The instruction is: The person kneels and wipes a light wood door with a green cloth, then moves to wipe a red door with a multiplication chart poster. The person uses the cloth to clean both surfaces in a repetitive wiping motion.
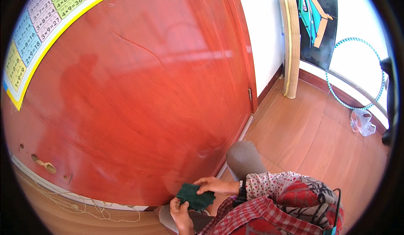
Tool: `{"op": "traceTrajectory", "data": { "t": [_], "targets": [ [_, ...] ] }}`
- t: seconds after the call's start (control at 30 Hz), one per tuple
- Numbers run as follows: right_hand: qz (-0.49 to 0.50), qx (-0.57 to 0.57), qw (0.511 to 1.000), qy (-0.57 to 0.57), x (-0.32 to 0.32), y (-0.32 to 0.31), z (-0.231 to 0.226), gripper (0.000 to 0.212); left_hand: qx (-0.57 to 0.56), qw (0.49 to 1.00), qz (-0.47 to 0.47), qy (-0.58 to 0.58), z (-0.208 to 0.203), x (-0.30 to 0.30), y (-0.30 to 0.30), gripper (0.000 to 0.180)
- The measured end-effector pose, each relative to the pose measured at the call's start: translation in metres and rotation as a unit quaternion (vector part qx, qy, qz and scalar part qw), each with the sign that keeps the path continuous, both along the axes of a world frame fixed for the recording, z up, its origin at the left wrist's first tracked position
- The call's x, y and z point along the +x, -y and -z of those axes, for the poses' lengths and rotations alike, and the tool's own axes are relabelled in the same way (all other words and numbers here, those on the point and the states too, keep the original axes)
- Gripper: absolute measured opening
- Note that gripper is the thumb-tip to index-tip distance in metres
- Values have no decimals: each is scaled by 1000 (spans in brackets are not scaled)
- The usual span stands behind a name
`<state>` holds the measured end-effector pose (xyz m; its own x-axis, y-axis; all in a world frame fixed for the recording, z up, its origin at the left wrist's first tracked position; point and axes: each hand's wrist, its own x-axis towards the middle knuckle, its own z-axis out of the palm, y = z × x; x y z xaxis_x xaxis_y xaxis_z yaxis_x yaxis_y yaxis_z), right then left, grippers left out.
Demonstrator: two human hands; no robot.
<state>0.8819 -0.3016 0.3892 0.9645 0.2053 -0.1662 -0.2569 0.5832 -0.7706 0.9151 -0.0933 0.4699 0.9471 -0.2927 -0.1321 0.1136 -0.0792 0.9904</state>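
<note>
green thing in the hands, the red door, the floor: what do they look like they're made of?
Green cloth: soft fabric, matte, perhaps felt or suede-like; it sags and folds between the left hand and right hand.
Red door: probably wood under glossy red lacquer; grain lines and a sheen show.
Floor: wood or wood-look laminate planks, satin; seams are visible.

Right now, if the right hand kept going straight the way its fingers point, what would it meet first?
The right hand points leftward over the green cloth it holds. Past the cloth's edge, the red door looks like the first thing in line, though depth is unclear.
</note>
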Motion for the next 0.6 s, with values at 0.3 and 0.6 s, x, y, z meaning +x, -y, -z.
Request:
{"op": "traceTrajectory", "data": {
  "t": [0.3, 0.6],
  "targets": [
    [76, -139, 975, 159, 2, -2, 2, 82, -18, 993, -25, 110, 25, 9, 23, 38],
    [-41, 26, 996, 73, 3, -3, 27, 104, -24, 990, 140, 6, -12, -7, 27, 65]
  ]
}}
